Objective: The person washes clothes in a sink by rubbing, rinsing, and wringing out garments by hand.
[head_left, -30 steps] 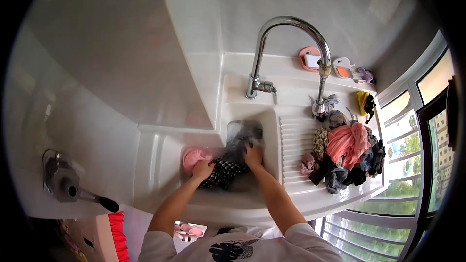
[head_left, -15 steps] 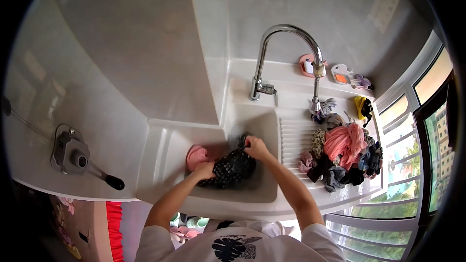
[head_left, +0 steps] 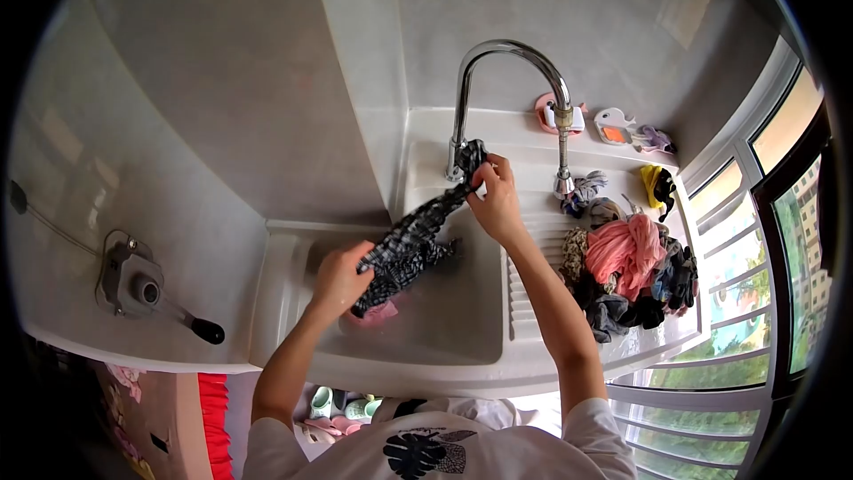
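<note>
Tightly, between thumb and fingers, the person's right hand (head_left: 495, 196) pinches the raised end of a black-and-white patterned cloth (head_left: 409, 236), just in front of the base of a curved chrome faucet (head_left: 461, 107); the left hand (head_left: 342, 280) grips the lower end, so the cloth slants between the two. From where I stand, its loose folds hang over a white sink (head_left: 462, 329), where a pink cloth (head_left: 378, 311) lies low, just below the left hand. Beside the basin, on the person's right, a ribbed washboard (head_left: 524, 302) borders a heap of clothes (head_left: 626, 253) in coral, black, grey and spotted fabric. Beyond, on the back ledge, sit a pink soap dish (head_left: 542, 113) with a white bar and a white dish (head_left: 608, 117) with an orange piece
</note>
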{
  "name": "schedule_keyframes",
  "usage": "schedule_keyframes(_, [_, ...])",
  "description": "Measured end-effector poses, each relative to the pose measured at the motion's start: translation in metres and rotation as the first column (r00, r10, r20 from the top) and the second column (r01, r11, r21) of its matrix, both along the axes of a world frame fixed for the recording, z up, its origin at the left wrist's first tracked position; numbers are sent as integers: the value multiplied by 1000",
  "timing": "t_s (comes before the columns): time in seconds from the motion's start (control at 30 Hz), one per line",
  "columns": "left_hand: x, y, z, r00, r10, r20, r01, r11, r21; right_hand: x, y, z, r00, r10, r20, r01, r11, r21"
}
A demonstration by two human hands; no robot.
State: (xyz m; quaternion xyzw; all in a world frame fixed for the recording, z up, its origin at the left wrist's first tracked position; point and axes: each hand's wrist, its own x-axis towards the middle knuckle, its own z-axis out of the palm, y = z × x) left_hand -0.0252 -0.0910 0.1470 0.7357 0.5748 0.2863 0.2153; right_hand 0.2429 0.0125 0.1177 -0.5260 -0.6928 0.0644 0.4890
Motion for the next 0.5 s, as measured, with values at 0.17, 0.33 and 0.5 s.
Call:
schedule_keyframes(0.17, [20, -24, -58, 949, -247, -195, 235, 968, -82, 9, -41, -36, 884, 86, 459, -5, 984, -177])
schedule_keyframes(0.33, [60, -53, -155, 844, -491, -217, 407, 849, -336, -15, -83, -129, 630, 378, 679, 3, 873, -488])
schedule_keyframes(0.5, [65, -38, -177, 712, -701, -37, 542, 582, -606, -20, -103, -167, 231, 780, 581, 133, 566, -813])
